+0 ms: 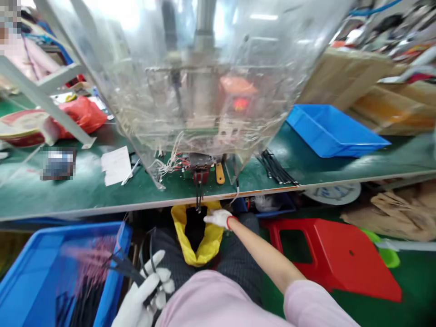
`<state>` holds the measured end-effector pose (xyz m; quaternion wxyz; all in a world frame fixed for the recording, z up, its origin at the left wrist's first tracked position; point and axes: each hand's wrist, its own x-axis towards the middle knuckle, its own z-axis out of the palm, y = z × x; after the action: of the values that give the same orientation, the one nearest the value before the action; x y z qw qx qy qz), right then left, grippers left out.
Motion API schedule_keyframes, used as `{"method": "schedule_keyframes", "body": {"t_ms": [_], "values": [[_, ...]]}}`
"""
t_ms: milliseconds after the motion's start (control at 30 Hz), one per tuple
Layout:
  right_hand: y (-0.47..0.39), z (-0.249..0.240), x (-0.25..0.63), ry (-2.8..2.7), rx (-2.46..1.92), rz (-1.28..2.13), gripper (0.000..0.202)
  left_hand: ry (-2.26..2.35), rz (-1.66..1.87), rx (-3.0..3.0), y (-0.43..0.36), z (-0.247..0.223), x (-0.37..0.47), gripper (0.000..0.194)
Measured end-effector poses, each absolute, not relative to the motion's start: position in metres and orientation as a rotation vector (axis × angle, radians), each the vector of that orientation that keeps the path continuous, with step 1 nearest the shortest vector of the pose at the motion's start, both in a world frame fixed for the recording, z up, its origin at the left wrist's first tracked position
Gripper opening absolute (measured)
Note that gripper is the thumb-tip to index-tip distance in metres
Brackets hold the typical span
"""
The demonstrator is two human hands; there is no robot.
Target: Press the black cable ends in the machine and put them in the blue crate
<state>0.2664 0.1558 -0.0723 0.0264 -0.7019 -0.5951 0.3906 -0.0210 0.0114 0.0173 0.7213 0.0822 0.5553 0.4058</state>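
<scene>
My left hand (146, 290), in a white glove, is closed around a bundle of black cables (126, 268) at the lower left, beside a blue bin. My right hand (218, 218), gloved in white with a red cuff, reaches over the rim of a yellow bag (200, 256) between my knees. Its fingers are stretched out, with nothing visible in them. Just left of its fingertips, thin black leads (199, 195) hang over the table edge from a small dark red fixture (200, 175) under a clear plastic guard (204, 104).
The blue bin (30, 254) holds black cables with pinkish ends. On the green table (170, 195) lie more black cables (275, 168), a paper (116, 165), an orange-handled tool (220, 174) and a blue tray (337, 131). A red plastic stool (347, 254) stands at right.
</scene>
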Motion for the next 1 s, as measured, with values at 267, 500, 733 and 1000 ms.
{"method": "schedule_keyframes", "body": {"t_ms": [267,500,733,1000], "values": [[0.127,0.041,0.333,-1.992,-1.860,0.970,0.033,0.885,1.089,0.374,0.108,0.032,0.052,0.065],[0.213,0.102,0.445,-1.464,-2.414,0.202,0.031,0.877,1.080,0.576,0.140,0.037,0.090,0.076],[0.278,0.082,0.466,-1.327,-2.591,0.066,0.045,1.052,0.903,0.878,0.138,0.029,0.092,0.069],[0.280,0.114,0.459,-1.143,-2.249,0.150,0.025,1.101,0.698,0.985,0.126,0.051,0.092,0.049]]}}
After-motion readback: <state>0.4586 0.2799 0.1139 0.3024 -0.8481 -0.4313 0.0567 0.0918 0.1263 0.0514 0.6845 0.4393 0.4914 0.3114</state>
